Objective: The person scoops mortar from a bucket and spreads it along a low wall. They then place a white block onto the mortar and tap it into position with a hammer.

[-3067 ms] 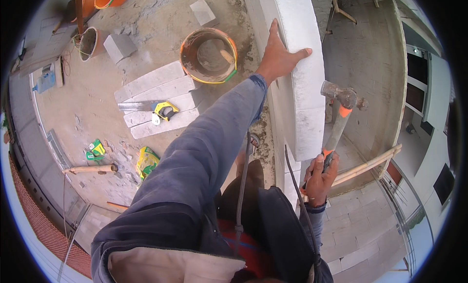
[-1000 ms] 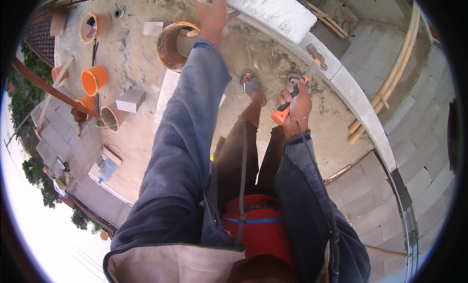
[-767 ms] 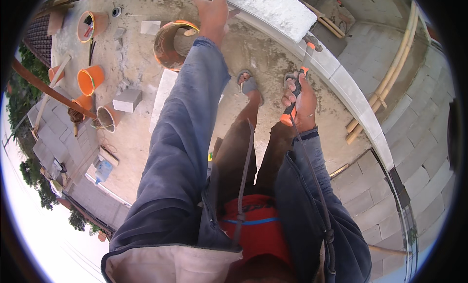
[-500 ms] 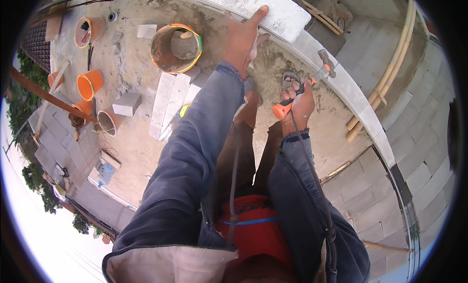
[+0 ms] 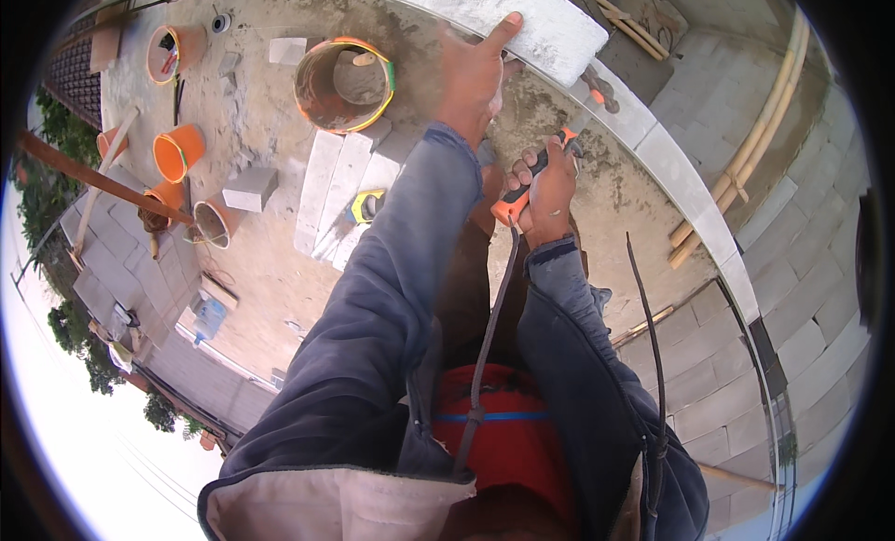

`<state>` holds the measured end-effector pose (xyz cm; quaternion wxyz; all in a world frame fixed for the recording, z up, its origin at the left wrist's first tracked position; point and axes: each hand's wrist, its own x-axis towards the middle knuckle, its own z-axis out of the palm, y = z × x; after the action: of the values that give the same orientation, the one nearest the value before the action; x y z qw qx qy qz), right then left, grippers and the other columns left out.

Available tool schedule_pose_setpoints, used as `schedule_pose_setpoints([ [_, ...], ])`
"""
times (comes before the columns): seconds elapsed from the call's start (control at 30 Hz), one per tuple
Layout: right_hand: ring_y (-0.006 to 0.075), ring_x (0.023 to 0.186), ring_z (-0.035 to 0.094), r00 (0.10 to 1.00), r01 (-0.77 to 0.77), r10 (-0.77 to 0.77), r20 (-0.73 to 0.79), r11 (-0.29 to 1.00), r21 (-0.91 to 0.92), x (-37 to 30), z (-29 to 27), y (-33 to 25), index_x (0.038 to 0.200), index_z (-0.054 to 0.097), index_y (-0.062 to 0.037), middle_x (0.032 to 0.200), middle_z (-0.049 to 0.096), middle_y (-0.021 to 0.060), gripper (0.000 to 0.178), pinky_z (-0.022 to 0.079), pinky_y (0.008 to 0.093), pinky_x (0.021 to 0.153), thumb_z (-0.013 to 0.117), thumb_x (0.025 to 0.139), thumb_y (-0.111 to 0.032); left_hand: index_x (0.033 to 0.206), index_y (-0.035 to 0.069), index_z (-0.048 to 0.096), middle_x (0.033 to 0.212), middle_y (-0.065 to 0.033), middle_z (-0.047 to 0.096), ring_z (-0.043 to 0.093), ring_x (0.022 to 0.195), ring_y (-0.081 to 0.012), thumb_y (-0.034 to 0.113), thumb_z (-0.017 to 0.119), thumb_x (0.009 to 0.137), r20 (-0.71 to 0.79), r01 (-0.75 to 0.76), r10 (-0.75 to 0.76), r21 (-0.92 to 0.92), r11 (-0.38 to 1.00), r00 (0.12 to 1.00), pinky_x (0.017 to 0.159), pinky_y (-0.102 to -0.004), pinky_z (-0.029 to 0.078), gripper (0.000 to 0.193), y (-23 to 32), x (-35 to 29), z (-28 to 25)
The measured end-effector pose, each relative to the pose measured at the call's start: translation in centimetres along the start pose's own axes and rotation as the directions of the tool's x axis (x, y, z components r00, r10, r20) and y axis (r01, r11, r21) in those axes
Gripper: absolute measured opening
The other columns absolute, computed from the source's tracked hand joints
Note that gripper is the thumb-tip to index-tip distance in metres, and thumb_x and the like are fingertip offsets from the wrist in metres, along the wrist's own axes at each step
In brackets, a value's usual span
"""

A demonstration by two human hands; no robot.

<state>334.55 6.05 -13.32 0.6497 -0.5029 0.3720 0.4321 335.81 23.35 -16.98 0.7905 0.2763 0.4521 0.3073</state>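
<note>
My left hand [image 5: 469, 80] grips the near edge of a white lightweight concrete block [image 5: 536, 24], its thumb on the top face and the other fingers partly hidden lower down. The block lies on a low curved block wall [image 5: 676, 168]. In my right hand [image 5: 550, 189], the fingers are wrapped round the orange-and-black handle of a hammer [image 5: 511, 205]. The hammer's head, blurred, is up by the right end of the block, above the wall; I cannot tell whether it touches.
A mortar bucket [image 5: 308, 108] and several long white blocks [image 5: 320, 187] stand to the left, with a yellow tool [image 5: 366, 206] on them. Farther left are orange buckets [image 5: 177, 154] and a loose grey block [image 5: 250, 189]. Bamboo poles [image 5: 746, 159] lie beyond the wall.
My right hand has moved left and slightly up, bringing the hammer's head from over the wall to the right end of the block. My left hand keeps its place on the block.
</note>
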Motion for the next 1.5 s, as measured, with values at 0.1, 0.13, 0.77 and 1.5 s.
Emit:
schedule_pose_setpoints([
  [0.1,0.0123,0.053,0.045,0.994,-0.020,0.039,0.106,0.985,-0.172,-0.2,-0.9,-1.6,0.119,0.051,-0.0125,0.080,0.050,0.0009,0.021,0.042,0.0327,0.047,0.051,0.112,-0.032,0.156,0.004,0.025,0.144,-0.0214,0.056,0.063,0.129,-0.0400,0.008,0.085,0.091,-0.018,0.009,-0.010,-0.024,1.000,1.000,0.097,-0.0640,0.058,0.088,0.5,-0.2,-0.2],
  [0.13,0.0127,0.053,0.045,0.995,-0.012,0.027,0.091,0.987,-0.162,-0.2,-1.0,-2.1,0.120,0.051,-0.0122,0.080,0.049,0.0010,0.021,0.041,0.0332,0.047,0.052,0.111,-0.031,0.157,0.004,0.022,0.145,-0.0215,0.056,0.062,0.130,-0.0399,0.008,0.085,0.091,-0.011,0.013,-0.014,-0.034,0.999,1.000,0.098,-0.0643,0.057,0.092,0.6,-0.2,-0.1],
  [0.77,0.0134,0.053,0.046,0.993,0.021,0.000,0.115,0.983,-0.183,2.2,-3.2,-1.1,0.122,0.050,-0.0187,0.078,0.050,0.0007,0.016,0.042,0.0326,0.048,0.051,0.111,-0.030,0.169,0.009,-0.017,0.156,-0.0209,0.046,0.060,0.131,-0.0308,0.007,0.084,0.090,-0.041,0.118,-0.122,-0.088,0.989,0.992,0.098,-0.0486,0.057,0.128,1.8,-0.8,0.1],
  [1.5,0.0112,0.051,0.048,0.994,-0.006,0.027,0.101,0.980,-0.198,2.8,-9.2,-3.7,0.107,0.054,-0.0158,0.077,0.051,-0.0005,0.020,0.042,0.0277,0.044,0.048,0.115,-0.033,0.167,0.004,-0.022,0.155,-0.0236,0.047,0.058,0.135,-0.0305,0.014,0.088,0.088,-0.082,0.040,-0.041,-0.010,0.999,0.996,0.108,-0.0452,0.052,0.136,-0.6,0.0,-0.8],
])
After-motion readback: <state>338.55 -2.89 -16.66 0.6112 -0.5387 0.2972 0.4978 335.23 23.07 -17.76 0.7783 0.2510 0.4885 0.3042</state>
